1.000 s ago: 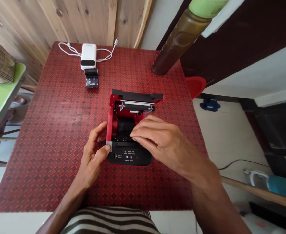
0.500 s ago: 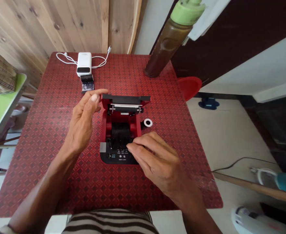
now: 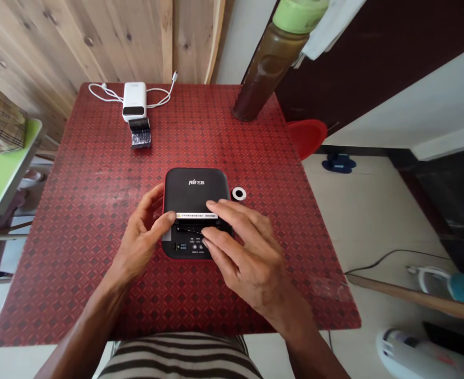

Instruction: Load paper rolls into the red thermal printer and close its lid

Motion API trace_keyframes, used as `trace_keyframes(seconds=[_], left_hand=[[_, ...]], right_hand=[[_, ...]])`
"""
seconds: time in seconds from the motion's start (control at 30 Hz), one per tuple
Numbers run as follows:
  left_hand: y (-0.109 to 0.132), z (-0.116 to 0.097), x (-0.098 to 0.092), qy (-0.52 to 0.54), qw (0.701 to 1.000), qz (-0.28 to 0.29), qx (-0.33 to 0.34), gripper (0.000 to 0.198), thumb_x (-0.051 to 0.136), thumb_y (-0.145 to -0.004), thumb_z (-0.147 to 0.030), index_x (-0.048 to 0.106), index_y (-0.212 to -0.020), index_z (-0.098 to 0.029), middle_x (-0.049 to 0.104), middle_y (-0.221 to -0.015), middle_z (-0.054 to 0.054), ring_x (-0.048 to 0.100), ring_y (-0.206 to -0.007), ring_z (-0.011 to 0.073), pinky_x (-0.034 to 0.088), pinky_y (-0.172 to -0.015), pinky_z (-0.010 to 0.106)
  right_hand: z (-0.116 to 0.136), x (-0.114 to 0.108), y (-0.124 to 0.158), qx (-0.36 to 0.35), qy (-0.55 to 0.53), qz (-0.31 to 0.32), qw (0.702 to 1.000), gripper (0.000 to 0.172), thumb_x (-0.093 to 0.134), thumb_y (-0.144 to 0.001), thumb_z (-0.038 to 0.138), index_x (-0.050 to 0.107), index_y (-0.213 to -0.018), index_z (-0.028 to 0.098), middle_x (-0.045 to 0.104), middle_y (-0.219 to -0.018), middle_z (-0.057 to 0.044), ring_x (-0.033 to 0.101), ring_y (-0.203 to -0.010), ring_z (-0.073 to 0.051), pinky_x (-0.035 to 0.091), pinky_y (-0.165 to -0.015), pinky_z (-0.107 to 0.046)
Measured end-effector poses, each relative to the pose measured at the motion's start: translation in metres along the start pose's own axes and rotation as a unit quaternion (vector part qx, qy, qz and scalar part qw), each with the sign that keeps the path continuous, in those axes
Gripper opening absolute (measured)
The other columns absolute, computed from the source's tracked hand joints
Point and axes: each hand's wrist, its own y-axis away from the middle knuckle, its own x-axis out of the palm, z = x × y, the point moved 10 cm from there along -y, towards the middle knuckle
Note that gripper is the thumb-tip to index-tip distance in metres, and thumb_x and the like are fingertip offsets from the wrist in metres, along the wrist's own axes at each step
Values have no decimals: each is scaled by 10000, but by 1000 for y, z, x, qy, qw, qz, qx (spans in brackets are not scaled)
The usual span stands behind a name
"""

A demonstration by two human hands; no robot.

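Observation:
A small black and red label printer [image 3: 196,190] sits on the table with its lid lowered; a narrow dark gap shows at the lid's front edge. My left hand [image 3: 144,231] grips the lid at its left side, thumb on the front corner and fingers along the side. Out of the gap comes the edge of a black strip [image 3: 188,229]. The thumb and index finger of my right hand [image 3: 251,252] pinch that strip's right end, while the other fingers rest on the lid. A small white-ended roll [image 3: 238,193] lies just right of the printer.
At the back of the red patterned table [image 3: 109,158] lies a white power bank-like device [image 3: 134,100] with a white cable and a crumpled black piece [image 3: 140,138] before it. A brown bottle [image 3: 269,66] with a green cap stands back right. A red stool [image 3: 306,138] is beyond the right edge.
The raised lid has swung down over the printer's red interior. My left hand has come down and closer to the printer's left side; fingers of my right hand now touch the lid.

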Motion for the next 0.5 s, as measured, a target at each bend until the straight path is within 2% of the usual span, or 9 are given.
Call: trace_keyframes(seconds=[0.13,0.3,0.5], left_hand=[[1,1,0,1,1000,3,15,569,883,-1000,-474,708,-1519,-320,707,-1648,71,656,-1541,334,531,-1300,510],[1,-2,1,-12,1000,1,22,560,858,-1028,-460,699,-1550,-336,697,-1664,68,680,-1518,334,578,-1245,488],[3,0,-2,-20,1000,-16,10,591,883,-1001,-494,717,-1537,-309,733,-1619,85,707,-1481,348,568,-1254,519]], right_hand=[[-2,5,0,10,-28,20,999,132,681,-1097,74,735,-1169,171,886,-1288,-125,838,-1244,-288,657,-1077,-476],[-5,8,1,30,-51,29,998,140,671,-1104,94,721,-1203,181,895,-1267,-107,837,-1259,-269,655,-1122,-456],[-9,8,7,52,-82,17,995,255,675,-1100,92,707,-1328,203,879,-1321,-112,818,-1302,-263,674,-1136,-484]])
